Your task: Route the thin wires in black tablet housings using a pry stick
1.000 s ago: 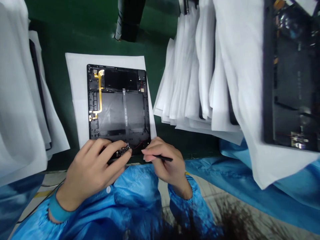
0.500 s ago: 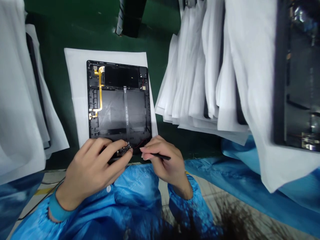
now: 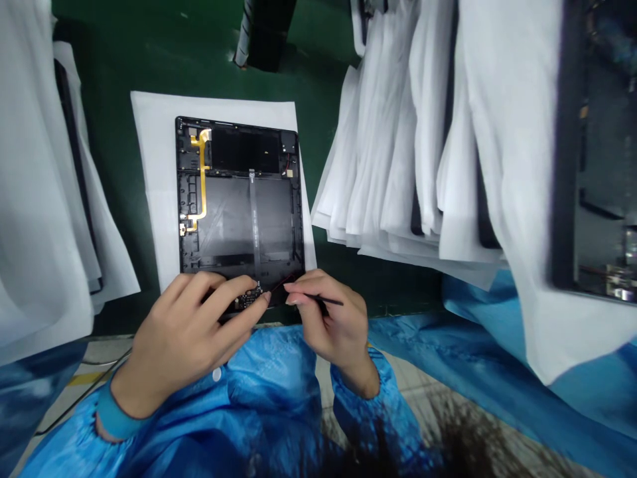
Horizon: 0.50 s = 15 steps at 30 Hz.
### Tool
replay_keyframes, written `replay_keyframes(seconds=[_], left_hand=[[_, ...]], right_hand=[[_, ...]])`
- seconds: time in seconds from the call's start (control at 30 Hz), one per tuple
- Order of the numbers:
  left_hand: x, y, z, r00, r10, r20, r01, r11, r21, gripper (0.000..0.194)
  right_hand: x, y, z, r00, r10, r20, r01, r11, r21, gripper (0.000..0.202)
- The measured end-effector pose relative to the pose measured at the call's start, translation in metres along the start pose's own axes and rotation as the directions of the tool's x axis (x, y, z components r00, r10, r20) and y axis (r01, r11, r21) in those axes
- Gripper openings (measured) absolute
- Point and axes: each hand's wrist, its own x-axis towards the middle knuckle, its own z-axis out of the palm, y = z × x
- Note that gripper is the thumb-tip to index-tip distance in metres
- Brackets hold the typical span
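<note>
A black device housing point(image 3: 229, 219) lies open on a white sheet point(image 3: 156, 192), with a gold flex cable point(image 3: 202, 186) along its left side and a grey ribbon cable point(image 3: 254, 219) down the middle. At its near edge my left hand point(image 3: 192, 332) holds a small circuit board point(image 3: 247, 298) between thumb and fingers. My right hand point(image 3: 333, 318) is closed on a thin black tool point(image 3: 326, 301), beside the housing's near right corner. Thin red wires point(image 3: 283, 283) run between the board and that corner. The tool's tip is hidden by the fingers.
White sheets with dark panels between them stand in a row at the right point(image 3: 388, 146) and at the left point(image 3: 44, 186). A dark device part point(image 3: 597, 166) leans at the far right. A dark post point(image 3: 269, 33) rises from the green table point(image 3: 164, 53).
My right hand has turned slightly, and the tool points a little differently. My left thumb has shifted slightly right. The housing and sheets appear slightly displaced in the view.
</note>
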Motion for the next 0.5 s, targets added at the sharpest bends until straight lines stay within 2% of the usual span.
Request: replay_keyframes(seconds=[0.13,0.33,0.5], left_hand=[[-0.0018,-0.0004,-0.0002,0.999,-0.018,0.033,0.019,1.000,-0.015,0.037],[-0.0003,0.0002,0.0001,0.999,-0.018,0.042,0.018,1.000,0.009,0.037],[0.0006,0.0010,0.0041,0.999,-0.028,0.033,0.028,0.999,0.023,0.031]], right_hand=[[-0.0005,0.0000,0.0012,0.998,0.017,-0.057,-0.016,1.000,0.010,0.020],[-0.0008,0.0020,-0.0017,0.999,0.020,-0.048,-0.015,0.995,0.099,0.019],[-0.0014,0.0021,-0.0015,0.999,0.034,-0.019,-0.032,0.998,0.063,0.018]])
